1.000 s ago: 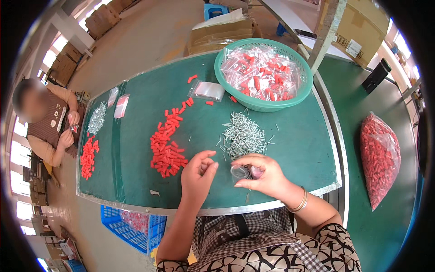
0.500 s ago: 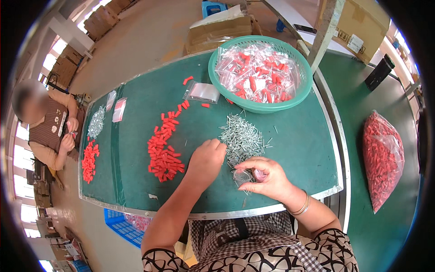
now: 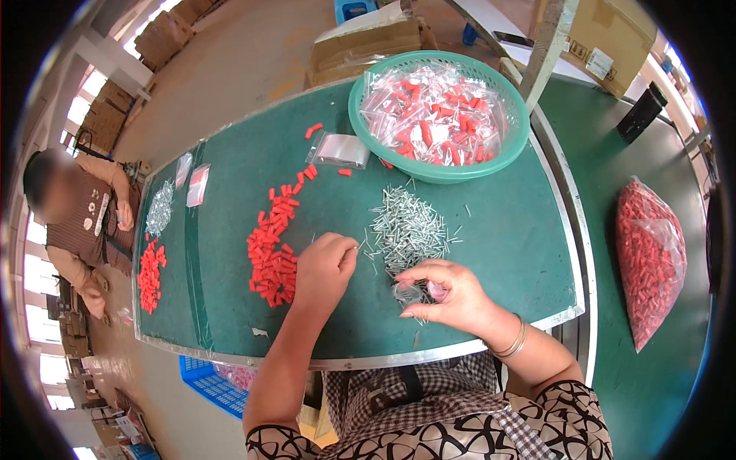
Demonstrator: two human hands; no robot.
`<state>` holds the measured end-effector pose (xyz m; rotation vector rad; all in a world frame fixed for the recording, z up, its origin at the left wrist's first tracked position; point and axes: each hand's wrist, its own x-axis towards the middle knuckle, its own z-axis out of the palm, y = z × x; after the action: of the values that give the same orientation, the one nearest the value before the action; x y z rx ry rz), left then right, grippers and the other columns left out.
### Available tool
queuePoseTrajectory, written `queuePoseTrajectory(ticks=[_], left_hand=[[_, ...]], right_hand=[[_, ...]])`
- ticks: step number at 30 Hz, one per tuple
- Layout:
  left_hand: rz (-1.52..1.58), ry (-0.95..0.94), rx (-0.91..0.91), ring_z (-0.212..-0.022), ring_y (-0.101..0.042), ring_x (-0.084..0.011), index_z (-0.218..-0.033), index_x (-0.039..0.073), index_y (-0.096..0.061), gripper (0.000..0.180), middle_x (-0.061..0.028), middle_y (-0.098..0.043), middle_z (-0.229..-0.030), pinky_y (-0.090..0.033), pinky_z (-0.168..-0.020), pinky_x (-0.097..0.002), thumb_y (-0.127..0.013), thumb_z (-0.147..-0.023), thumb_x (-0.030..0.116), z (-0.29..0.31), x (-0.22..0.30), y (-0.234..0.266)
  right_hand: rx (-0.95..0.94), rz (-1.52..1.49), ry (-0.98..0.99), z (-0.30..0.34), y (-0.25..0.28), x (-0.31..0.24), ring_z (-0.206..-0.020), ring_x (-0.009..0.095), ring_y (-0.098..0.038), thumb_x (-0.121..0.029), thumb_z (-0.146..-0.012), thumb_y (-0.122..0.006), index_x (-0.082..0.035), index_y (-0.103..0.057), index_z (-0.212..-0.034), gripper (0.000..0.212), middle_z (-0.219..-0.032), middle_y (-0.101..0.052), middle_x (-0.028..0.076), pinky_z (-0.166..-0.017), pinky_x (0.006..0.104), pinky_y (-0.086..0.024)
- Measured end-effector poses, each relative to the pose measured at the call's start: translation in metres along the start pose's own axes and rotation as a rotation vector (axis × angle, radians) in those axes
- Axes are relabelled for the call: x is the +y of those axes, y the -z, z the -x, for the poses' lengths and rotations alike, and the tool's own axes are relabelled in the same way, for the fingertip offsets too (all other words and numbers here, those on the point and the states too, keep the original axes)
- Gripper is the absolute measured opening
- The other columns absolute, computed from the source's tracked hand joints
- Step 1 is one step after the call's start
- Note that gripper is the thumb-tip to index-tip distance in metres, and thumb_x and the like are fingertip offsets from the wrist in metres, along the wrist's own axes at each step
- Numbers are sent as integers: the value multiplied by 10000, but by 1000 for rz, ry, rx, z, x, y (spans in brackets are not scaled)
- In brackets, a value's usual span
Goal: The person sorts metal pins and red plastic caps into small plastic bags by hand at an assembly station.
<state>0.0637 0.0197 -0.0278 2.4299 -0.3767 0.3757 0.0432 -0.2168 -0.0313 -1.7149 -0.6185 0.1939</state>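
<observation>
The table (image 3: 506, 245) spreads under and ahead of both hands. The basket (image 3: 460, 173) sits on it, well ahead of the right hand (image 3: 460, 299). The plugs (image 3: 264, 247) lie just left of and ahead of the left hand (image 3: 326, 268), their pile's long axis running forward and slightly rightward; the left hand is clearly nearer to them. The screws (image 3: 410, 226) lie right of and ahead of the left hand, pointing every way, and directly ahead of the right hand, which is over their near edge.

The left hand is narrow, fingers curled with thumb to fingertips; whether a screw sits in that pinch I cannot tell. The right hand holds the bag (image 3: 408, 293), thumb and forefinger curved around it. The bag bulges leftward from that grip, toward the left hand, with a gap between; its long axis is unclear.
</observation>
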Motion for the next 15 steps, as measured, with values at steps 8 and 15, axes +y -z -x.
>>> queuePoseTrajectory(ticks=[8, 15], left_hand=[[-235, -271, -211, -776, -600, -300, -889, 21, -625, 110, -105, -590, -836, -496, -663, -382, -656, -787, 48, -5, 2, 0], [-423, -429, -416, -747, -582, -299, -771, 33, -540, 68, -110, -516, -760, -496, -638, -404, -587, -726, 13, -28, 17, 1]], right_hand=[[-19, 16, 1, -2, -2, 1, -642, 131, -490, -223, -677, -850, -123, -661, -1097, 471, -923, -654, 7, -586, 266, -447], [-18, 12, -6, -1, -2, 3, -663, 138, -518, -225, -685, -843, -123, -666, -1090, 454, -925, -660, 13, -598, 266, -456]])
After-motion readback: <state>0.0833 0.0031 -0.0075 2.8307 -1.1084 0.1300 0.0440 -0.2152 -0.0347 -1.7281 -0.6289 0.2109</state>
